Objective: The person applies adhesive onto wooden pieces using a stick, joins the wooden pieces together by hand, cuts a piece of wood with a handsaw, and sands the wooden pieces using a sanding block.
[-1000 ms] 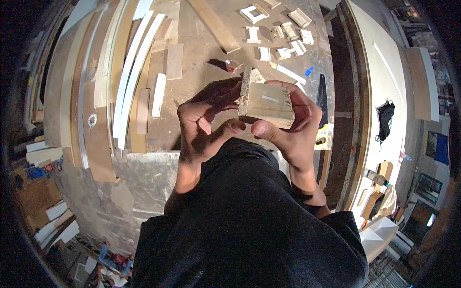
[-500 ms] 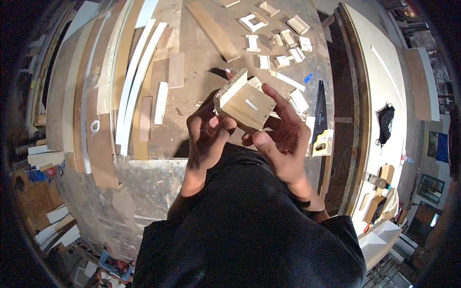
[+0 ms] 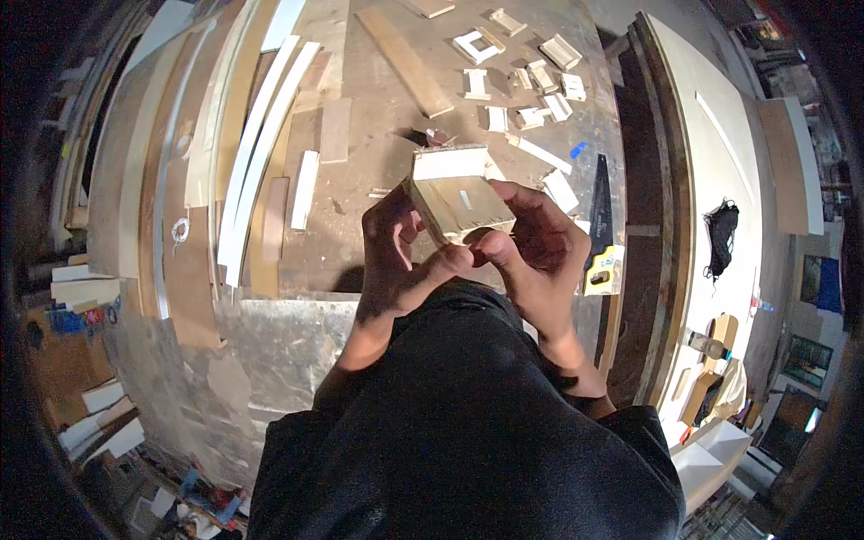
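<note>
Between my two hands is a small wooden piece (image 3: 461, 202), with a flat face toward me, a raised white-lit strip along its far edge and a short pale mark in its middle. My left hand (image 3: 400, 252) grips its left side and near corner, the thumb at the bottom edge. On the right side and near edge, my right hand (image 3: 540, 245) holds it, its thumb close to the left thumb. The piece is held above the near part of the workbench (image 3: 360, 225). Some fingers are hidden behind it.
Several small wooden assemblies (image 3: 475, 84) lie at the bench's far right. A handsaw (image 3: 598, 225) with a yellow handle is at the right edge. Long strips and boards (image 3: 261, 162) lie at left, a plank (image 3: 405, 63) beyond my hands. A black cord bundle (image 3: 721, 236) rests on the right board.
The wooden piece has been turned and tilted in my hands, so its raised strip now lies along the far side. Both hands stay around it with shifted fingers.
</note>
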{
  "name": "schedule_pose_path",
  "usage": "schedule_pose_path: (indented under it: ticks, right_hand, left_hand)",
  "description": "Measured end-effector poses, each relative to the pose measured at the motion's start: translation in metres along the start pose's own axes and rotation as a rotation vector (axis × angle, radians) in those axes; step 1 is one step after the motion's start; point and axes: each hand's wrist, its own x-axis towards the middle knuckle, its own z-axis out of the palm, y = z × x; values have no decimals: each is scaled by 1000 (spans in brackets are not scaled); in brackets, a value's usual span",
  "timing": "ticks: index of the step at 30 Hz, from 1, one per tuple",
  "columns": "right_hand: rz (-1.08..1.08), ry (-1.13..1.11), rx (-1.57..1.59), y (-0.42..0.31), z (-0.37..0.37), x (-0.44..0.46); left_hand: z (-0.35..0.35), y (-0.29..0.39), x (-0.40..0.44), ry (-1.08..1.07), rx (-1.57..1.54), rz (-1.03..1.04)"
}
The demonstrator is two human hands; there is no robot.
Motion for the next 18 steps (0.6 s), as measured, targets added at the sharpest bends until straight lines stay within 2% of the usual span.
schedule_pose_path:
  ticks: [1, 3, 5, 8, 9, 11, 18]
  right_hand:
    - [67, -8, 36, 2, -3, -2]
    - [57, -23, 37, 4, -12, -3]
    - [46, -39, 41, 2, -17, -2]
    - [-3, -26, 36, -3, -20, 1]
    - [-5, -25, 36, -6, -20, 1]
    - [-7, -107, -22, -11, -22, 0]
    - [42, -225, -52, -5, -33, 10]
  left_hand:
    - [2, 1, -1, 2, 1, 4]
    - [8, 4, -3, 77, -187, -33]
    - [3, -2, -9, 75, -204, -45]
    - [3, -3, -13, 129, -535, -118]
    - [4, 0, -13, 127, -534, -116]
    - [6, 10, -7, -30, -788, -193]
    - [7, 8, -6, -59, -1061, -328]
